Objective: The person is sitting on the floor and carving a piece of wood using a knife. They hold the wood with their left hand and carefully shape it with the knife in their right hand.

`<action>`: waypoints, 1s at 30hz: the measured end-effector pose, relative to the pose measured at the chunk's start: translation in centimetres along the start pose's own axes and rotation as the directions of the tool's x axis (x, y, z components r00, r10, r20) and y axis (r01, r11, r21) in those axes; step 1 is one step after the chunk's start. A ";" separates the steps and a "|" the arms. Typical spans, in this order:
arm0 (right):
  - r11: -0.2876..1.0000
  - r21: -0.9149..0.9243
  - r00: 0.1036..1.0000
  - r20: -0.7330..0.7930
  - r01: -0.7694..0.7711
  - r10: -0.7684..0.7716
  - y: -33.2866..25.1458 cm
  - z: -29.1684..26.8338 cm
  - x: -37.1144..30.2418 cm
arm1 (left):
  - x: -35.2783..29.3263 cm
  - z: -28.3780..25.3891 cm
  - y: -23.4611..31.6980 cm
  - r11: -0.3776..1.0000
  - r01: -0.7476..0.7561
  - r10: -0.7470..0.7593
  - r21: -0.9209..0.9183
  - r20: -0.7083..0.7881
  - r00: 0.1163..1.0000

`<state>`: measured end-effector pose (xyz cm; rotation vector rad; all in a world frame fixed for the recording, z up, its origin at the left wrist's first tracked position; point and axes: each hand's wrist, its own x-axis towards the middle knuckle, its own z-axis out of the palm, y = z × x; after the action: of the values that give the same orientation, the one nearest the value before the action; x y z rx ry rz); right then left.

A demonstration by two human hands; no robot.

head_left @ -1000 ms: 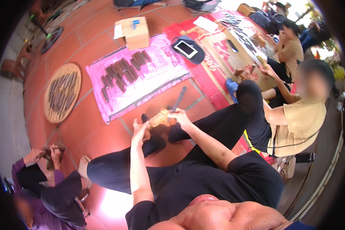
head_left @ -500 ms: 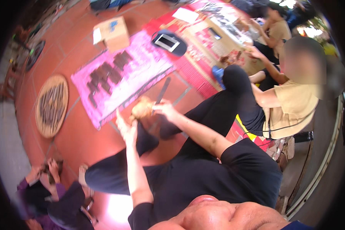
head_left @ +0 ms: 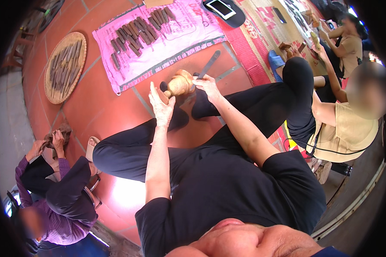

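Between my hands is a pale, rounded, lathe-turned-looking wooden piece (head_left: 181, 84) with a narrow knobbed end. My left hand (head_left: 162, 106) has its thumb against that end, its fingers stretched along the far side. A dark rounded tip (head_left: 163, 86) shows beside these fingers; what it belongs to is hidden. My right hand (head_left: 207, 87) is closed round a long, flat, dark knife-like tool (head_left: 211, 63), which slants up and away to the right. Its fingertips are beside the wood's wide end; whether they touch it I cannot tell.
Several dark brown sticks (head_left: 133, 35) lie on a pink printed sack (head_left: 184, 32) ahead. A round woven tray (head_left: 47, 92) of similar sticks lies left. A cap (head_left: 238, 16) with a phone (head_left: 221, 8) is far right of the sack. Co-workers sit at right (head_left: 336, 132) and lower left (head_left: 70, 222).
The view has shifted, so the sack and tray appear higher and the lower-left co-worker shows more fully. The wooden piece remains between my hands, and the flat tool is still in my right hand.
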<state>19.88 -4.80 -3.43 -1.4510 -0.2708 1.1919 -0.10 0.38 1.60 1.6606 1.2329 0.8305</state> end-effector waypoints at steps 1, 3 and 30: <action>0.999 0.038 1.000 0.001 0.008 -0.008 -0.3 0.0 0.0 | 0.2 0.0 -0.2 0.999 0.022 -0.023 -0.043 -0.015 1.000; 0.993 0.113 1.000 0.001 0.024 -0.024 -1.1 0.0 -0.1 | 0.5 0.2 -1.3 0.989 0.081 -0.087 -0.121 -0.043 0.995; 0.987 0.020 0.984 0.071 0.162 -0.163 0.1 3.1 3.6 | 1.2 1.3 -7.0 0.884 0.413 -0.424 -0.217 -0.001 0.906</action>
<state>19.09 -0.32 -4.66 -1.3483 -0.4221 1.1122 -1.18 2.06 -5.35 1.1485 1.4175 0.7038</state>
